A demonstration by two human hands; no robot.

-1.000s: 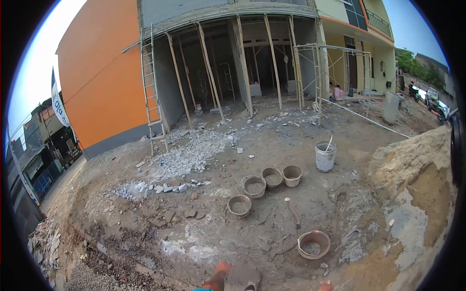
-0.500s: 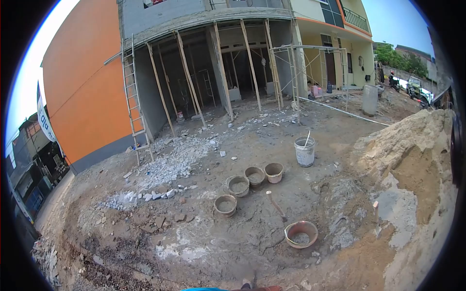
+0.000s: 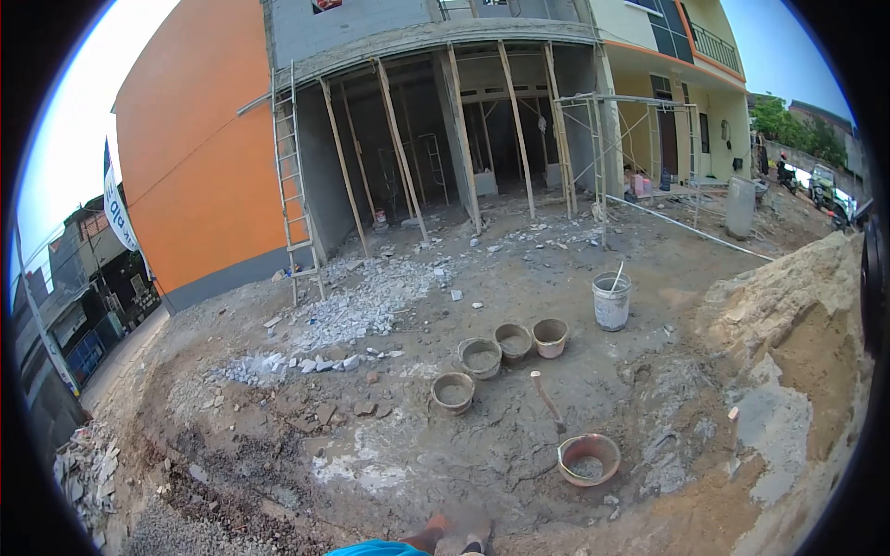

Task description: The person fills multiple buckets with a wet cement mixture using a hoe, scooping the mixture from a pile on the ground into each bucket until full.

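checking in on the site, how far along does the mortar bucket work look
Four small buckets near the middle look part filled with grey mix, and so does a fifth bucket. A hoe lies unused on the mixing patch. No hands in view. The sand heap looks barely dug.

Round rust-orange mortar pan (image 3: 589,459) lies nearest; wooden-handled hoe (image 3: 547,400) just behind it, white plastic bucket (image 3: 611,301) farther behind.

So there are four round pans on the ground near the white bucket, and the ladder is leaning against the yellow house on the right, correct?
Not quite. The head view shows the ladder leaning at the grey unfinished building, beside the orange wall, not against the yellow house. The rest holds: four round pans sit on the ground near the white bucket.
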